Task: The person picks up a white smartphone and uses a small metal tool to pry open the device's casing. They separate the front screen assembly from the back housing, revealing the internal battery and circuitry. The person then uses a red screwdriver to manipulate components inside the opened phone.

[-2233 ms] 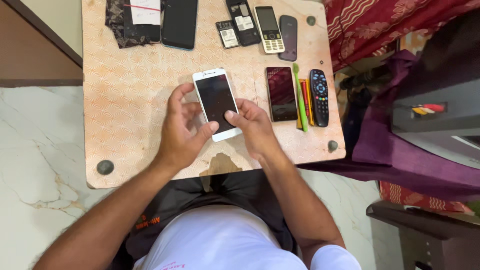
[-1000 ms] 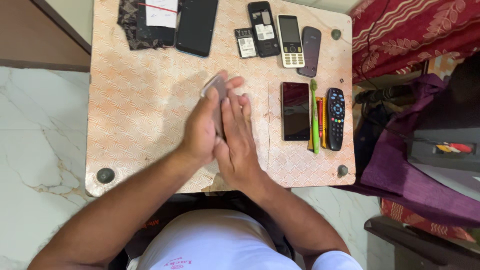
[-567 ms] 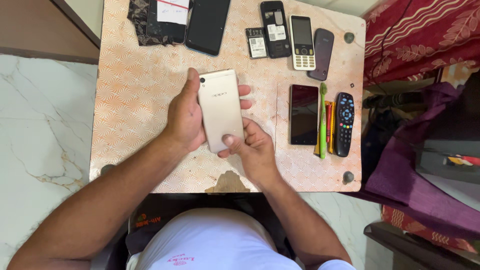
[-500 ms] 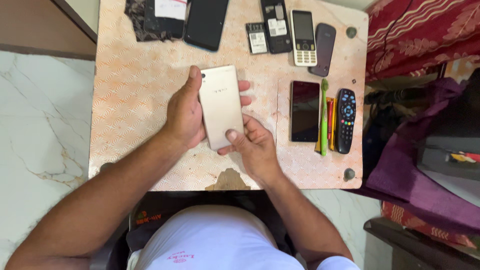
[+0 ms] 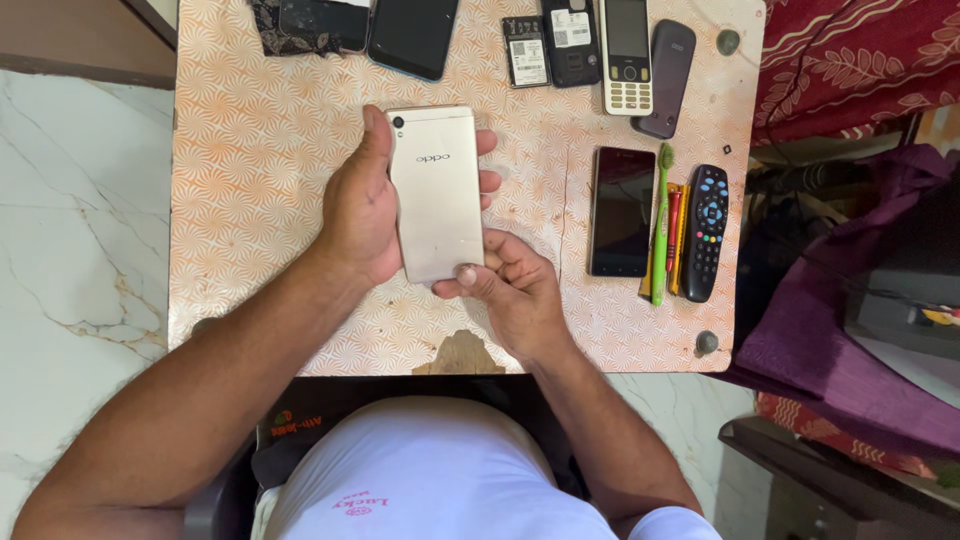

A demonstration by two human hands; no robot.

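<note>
A gold-backed smartphone (image 5: 436, 190) is held face down above the patterned table (image 5: 260, 170), its camera lens at the top left corner. My left hand (image 5: 362, 205) wraps its left edge, with fingertips showing past the right edge. My right hand (image 5: 510, 290) pinches the phone's bottom right corner with the thumb on its back. Both forearms reach up from the bottom of the view.
On the table's right lie a black smartphone (image 5: 621, 210), a green toothbrush (image 5: 660, 220), small tools and a black remote (image 5: 705, 230). Along the far edge are a dark phone (image 5: 413, 35), a battery (image 5: 524, 50), keypad phones (image 5: 628, 55) and a back cover (image 5: 669, 75). Purple cloth (image 5: 850, 330) lies at right.
The phone was screen-up in my hands, then got turned over between both palms. Now its gold back faces up, and the view has shifted slightly closer.
</note>
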